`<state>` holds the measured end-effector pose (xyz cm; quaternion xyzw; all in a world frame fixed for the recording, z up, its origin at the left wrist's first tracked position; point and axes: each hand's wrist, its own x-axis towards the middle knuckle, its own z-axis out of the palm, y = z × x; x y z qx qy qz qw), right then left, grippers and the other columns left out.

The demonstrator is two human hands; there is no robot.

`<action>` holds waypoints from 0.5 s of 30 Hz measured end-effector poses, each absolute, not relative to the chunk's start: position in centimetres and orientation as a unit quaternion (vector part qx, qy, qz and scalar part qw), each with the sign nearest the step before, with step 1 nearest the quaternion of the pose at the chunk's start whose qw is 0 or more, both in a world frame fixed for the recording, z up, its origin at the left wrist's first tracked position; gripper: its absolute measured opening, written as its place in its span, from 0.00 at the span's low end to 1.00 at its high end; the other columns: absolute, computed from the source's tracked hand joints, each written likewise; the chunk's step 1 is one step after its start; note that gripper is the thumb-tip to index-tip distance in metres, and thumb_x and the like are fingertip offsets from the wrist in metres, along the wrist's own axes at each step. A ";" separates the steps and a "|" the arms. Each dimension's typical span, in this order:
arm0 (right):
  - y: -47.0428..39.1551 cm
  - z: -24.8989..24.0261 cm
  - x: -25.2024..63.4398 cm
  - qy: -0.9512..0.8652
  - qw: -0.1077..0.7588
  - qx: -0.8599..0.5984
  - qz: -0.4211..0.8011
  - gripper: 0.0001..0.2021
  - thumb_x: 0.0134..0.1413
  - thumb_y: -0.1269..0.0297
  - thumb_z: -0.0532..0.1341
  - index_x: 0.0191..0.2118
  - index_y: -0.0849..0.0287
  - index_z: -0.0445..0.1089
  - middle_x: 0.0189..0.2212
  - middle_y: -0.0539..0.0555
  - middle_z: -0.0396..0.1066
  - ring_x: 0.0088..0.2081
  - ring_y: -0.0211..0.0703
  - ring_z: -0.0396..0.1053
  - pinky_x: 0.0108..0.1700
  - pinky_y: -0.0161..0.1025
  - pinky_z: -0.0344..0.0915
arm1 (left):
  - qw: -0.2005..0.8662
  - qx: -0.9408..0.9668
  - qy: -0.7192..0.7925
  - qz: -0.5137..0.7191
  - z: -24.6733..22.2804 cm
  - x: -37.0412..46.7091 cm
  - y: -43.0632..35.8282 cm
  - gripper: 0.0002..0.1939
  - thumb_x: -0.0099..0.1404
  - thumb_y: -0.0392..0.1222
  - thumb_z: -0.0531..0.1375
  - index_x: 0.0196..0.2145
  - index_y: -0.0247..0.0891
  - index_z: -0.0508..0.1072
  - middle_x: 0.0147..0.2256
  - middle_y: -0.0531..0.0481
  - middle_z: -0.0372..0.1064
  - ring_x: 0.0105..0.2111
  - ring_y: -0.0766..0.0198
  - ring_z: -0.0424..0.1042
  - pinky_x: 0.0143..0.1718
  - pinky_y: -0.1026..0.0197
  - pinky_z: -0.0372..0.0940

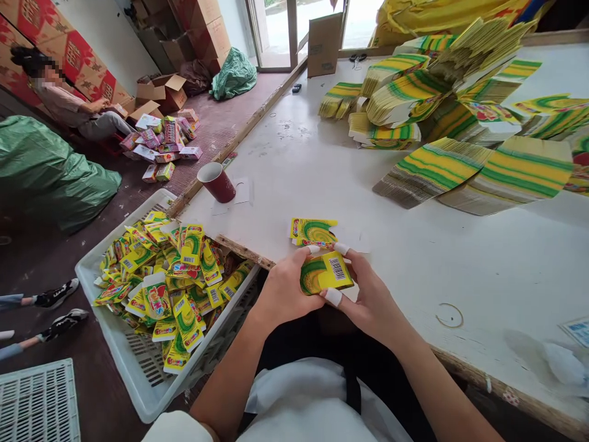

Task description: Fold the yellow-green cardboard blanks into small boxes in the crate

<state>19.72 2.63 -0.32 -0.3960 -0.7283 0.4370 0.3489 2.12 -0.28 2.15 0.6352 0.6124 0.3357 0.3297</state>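
Observation:
Between my two hands, just above the table's near edge, is a small yellow and green printed carton [324,273] with a barcode on its upper face. The fingers of my left hand [285,282] close round its left end. My right hand [368,294] pinches the right end, thumb below and index finger above. White tape wraps several of my fingertips. Right behind the carton lies a flat yellow and green carton blank [313,231], its right part white. Whether the held carton's ends are tucked in is hidden by my fingers.
A white plastic crate [161,393] heaped with yellow cartons stands at the left. A dark red mug [216,182] is on the white table [285,166]. Stacks of flat carton blanks [442,162] cover the far right. A rubber band [450,315] lies nearby. Another person [69,101] sits at the far left.

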 end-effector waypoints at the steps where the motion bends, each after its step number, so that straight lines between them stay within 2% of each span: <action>1: 2.9 -0.4 19.6 -0.721 0.349 -0.396 0.448 0.29 0.58 0.58 0.64 0.62 0.53 0.55 0.54 0.61 0.70 0.50 0.53 0.74 0.49 0.51 0.74 | 0.363 0.603 0.593 0.392 2.1 1.6 -0.3 0.30 0.47 0.38 0.71 0.49 0.39 0.73 0.43 0.44 0.78 0.42 0.49 0.78 0.46 0.48 0.72; 3: 4.1 -0.6 19.7 -0.727 0.351 -0.401 0.433 0.28 0.57 0.56 0.64 0.60 0.54 0.59 0.54 0.61 0.72 0.51 0.54 0.74 0.52 0.53 0.72 | 0.388 0.524 0.542 0.530 2.3 -0.2 -0.4 0.24 0.49 0.41 0.73 0.44 0.42 0.76 0.39 0.51 0.79 0.38 0.56 0.78 0.42 0.55 0.73; 5: 5.8 -1.0 19.9 -0.746 0.340 -0.437 0.370 0.21 0.58 0.59 0.62 0.56 0.55 0.64 0.52 0.61 0.74 0.51 0.55 0.74 0.52 0.54 0.71 | 0.333 0.451 0.502 0.659 2.9 -3.0 -0.4 0.19 0.55 0.53 0.70 0.42 0.47 0.75 0.40 0.58 0.78 0.41 0.62 0.77 0.43 0.62 0.72; 6: 6.7 -1.2 20.0 -0.755 0.325 -0.464 0.331 0.18 0.58 0.62 0.61 0.54 0.56 0.66 0.50 0.62 0.75 0.50 0.56 0.75 0.51 0.55 0.72 | 0.299 0.429 0.486 0.700 3.3 -4.5 -0.4 0.21 0.57 0.62 0.65 0.44 0.51 0.73 0.43 0.61 0.77 0.46 0.65 0.75 0.47 0.65 0.70; 8: 8.2 -1.8 19.6 -0.768 0.292 -0.498 0.277 0.17 0.56 0.68 0.60 0.52 0.58 0.67 0.48 0.63 0.76 0.48 0.59 0.74 0.48 0.56 0.71 | 0.261 0.333 0.438 0.793 4.0 -6.9 -0.4 0.31 0.57 0.75 0.56 0.44 0.47 0.71 0.49 0.56 0.75 0.58 0.63 0.68 0.54 0.66 0.66; 11: 9.5 -2.6 18.4 -0.779 0.273 -0.506 0.252 0.19 0.49 0.77 0.58 0.49 0.60 0.68 0.43 0.65 0.77 0.45 0.61 0.73 0.46 0.57 0.69 | 0.340 0.203 0.409 0.822 4.0 -7.6 -0.5 0.36 0.60 0.76 0.49 0.43 0.40 0.71 0.53 0.46 0.72 0.64 0.59 0.61 0.58 0.63 0.64; 13: 9.7 -3.1 17.7 -0.783 0.270 -0.504 0.245 0.19 0.45 0.79 0.57 0.46 0.60 0.69 0.40 0.65 0.76 0.43 0.61 0.72 0.46 0.57 0.68 | 0.424 0.149 0.423 0.787 3.1 -6.1 -0.4 0.36 0.63 0.73 0.48 0.45 0.37 0.72 0.54 0.41 0.72 0.61 0.57 0.65 0.55 0.59 0.67; 15: 9.5 -3.2 17.5 -0.781 0.276 -0.505 0.243 0.20 0.43 0.79 0.57 0.45 0.59 0.67 0.38 0.63 0.75 0.42 0.60 0.71 0.46 0.56 0.67 | 0.487 0.107 0.438 0.748 1.8 -3.8 -0.1 0.34 0.63 0.70 0.52 0.46 0.36 0.72 0.51 0.38 0.73 0.54 0.55 0.71 0.51 0.55 0.70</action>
